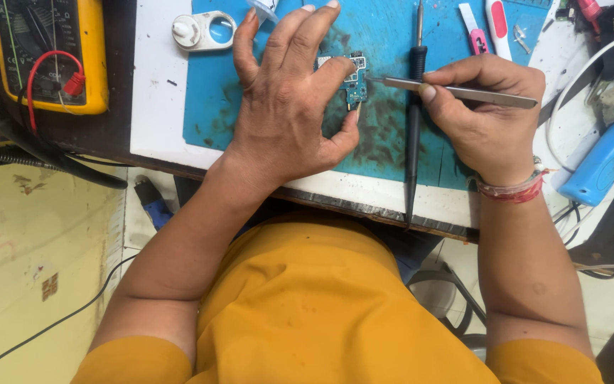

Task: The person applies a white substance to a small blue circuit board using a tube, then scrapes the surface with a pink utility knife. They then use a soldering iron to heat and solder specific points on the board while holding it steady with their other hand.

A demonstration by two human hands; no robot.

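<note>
— Teal and small, that circuit board (354, 80): where does it sit against the hands?

— Under the left hand (287, 107), pinned between its thumb and forefinger on the blue work mat (211, 99); the other fingers are spread wide above it. The right hand (488, 107) lies at three o'clock from the board, closed around steel tweezers (463, 92) whose tips touch the board's right edge.

— And the bench?

— A white tabletop (152, 85) carries the stained mat. A black soldering iron (413, 121) lies between the hands, running from twelve to six o'clock. A yellow multimeter (90, 53) sits at nine o'clock, a white round-lidded container (204, 30) at eleven, a blue tool (605, 160) far right.

— How does the board look?

— Narrow, with tiny components; finer detail is too small to tell.
</note>
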